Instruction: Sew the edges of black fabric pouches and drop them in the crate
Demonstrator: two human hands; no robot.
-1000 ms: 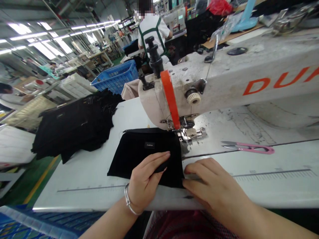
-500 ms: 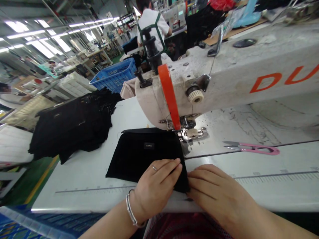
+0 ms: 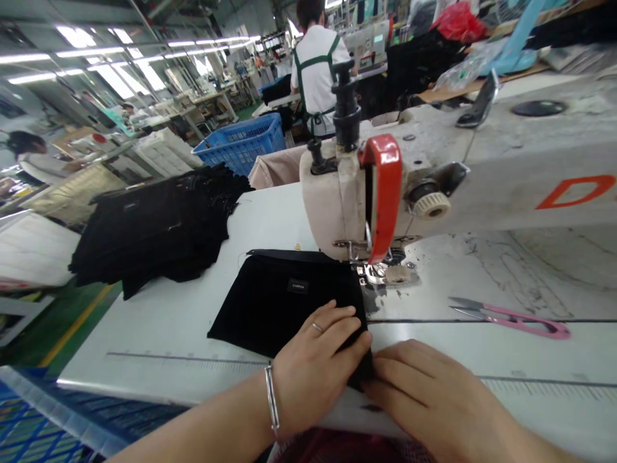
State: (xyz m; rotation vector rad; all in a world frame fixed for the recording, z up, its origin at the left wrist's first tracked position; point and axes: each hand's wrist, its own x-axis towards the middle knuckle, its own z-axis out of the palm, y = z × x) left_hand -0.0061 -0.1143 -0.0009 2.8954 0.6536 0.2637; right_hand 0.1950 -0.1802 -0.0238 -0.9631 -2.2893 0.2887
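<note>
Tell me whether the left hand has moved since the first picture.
Yes, the left hand has shifted right over the black fabric, judged against the presser foot.

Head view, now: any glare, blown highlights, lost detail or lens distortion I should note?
Head view: ceiling lights blow out to white; glare sits on the orange guard and the metal around the presser foot. Head view: the black fabric piece shows little surface detail. Head view: the background leans, with apparent wide-lens stretch towards the edges.
</note>
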